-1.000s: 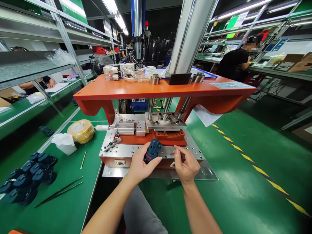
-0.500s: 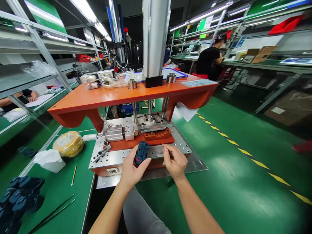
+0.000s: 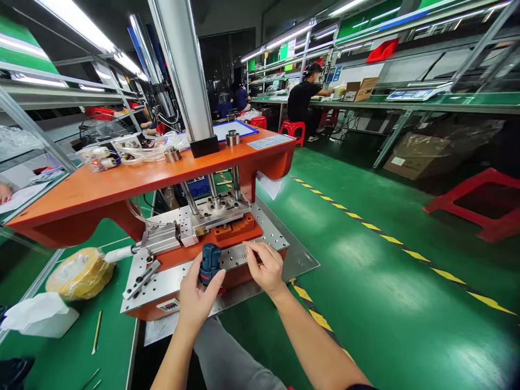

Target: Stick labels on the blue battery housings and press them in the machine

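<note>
My left hand [image 3: 195,303] is closed around a dark blue plastic tool housing [image 3: 210,259] with red lettering near its lower end. It holds the housing upright in front of the press base. To the right, my right hand [image 3: 268,268] has its thumb and fingertips pinched together, apart from the housing. Whatever lies between those fingertips is too small to make out. Behind both hands stands an orange press [image 3: 162,181], its steel base plate [image 3: 260,238] carrying an orange fixture block [image 3: 234,227] under the raised steel ram plate [image 3: 219,212].
On the green bench at left lie a yellow tape roll [image 3: 83,273], white paper [image 3: 38,316] and a thin stick [image 3: 97,331]. A clamp bar [image 3: 142,280] sits on the base's left corner. A red stool [image 3: 479,203] stands at right; a person [image 3: 305,100] sits farther back.
The view has swung to the right, so the press appears farther left and more of the floor shows. My left hand still grips the housing; my right hand stays pinched.
</note>
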{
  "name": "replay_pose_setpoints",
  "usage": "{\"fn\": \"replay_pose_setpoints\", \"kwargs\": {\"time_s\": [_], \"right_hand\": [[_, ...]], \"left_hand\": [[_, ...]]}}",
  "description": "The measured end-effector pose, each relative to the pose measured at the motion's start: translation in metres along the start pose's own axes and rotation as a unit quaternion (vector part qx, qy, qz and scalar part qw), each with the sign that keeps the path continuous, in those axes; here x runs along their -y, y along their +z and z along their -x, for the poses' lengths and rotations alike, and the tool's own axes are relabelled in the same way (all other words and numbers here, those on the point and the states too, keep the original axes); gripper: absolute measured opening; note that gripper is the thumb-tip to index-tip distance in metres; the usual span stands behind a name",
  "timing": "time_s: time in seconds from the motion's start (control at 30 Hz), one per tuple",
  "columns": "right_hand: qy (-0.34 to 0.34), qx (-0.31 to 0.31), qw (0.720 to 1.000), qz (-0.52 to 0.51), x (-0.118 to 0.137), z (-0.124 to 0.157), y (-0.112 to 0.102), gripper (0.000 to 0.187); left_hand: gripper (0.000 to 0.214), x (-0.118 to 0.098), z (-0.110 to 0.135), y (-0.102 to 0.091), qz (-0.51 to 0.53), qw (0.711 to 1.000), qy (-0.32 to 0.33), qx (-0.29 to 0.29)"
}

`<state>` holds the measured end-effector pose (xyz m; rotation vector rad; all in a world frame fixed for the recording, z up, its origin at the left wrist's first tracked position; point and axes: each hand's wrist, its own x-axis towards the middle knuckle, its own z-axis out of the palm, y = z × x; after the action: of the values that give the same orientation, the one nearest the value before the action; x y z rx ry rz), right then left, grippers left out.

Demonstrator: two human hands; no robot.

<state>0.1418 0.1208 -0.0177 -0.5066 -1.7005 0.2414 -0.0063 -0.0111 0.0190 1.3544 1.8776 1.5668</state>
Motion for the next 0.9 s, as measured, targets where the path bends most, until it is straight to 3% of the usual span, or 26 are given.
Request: {"fn": "replay_pose_setpoints", "kwargs": {"time_s": [0.67, 0.8, 0.9], "right_hand": [[0.009, 0.011, 1.000, -0.028, 0.004, -0.003, -0.005, 0.021], [0.021, 0.046, 0.999, 0.003, -0.002, -0.034, -0.012, 0.024], [-0.014, 0.169, 0.982, 0.078, -0.018, -0.078, -0.008, 0.029]], "left_hand": [[0.049, 0.004, 0.000, 0.001, -0.003, 1.000, -0.011, -0.010], [0.054, 0.004, -0.003, -0.006, 0.002, 0.999, -0.030, 0.034], [0.051, -0.007, -0.009, -0.014, -0.024, 0.997, -0.005, 0.069]]}}
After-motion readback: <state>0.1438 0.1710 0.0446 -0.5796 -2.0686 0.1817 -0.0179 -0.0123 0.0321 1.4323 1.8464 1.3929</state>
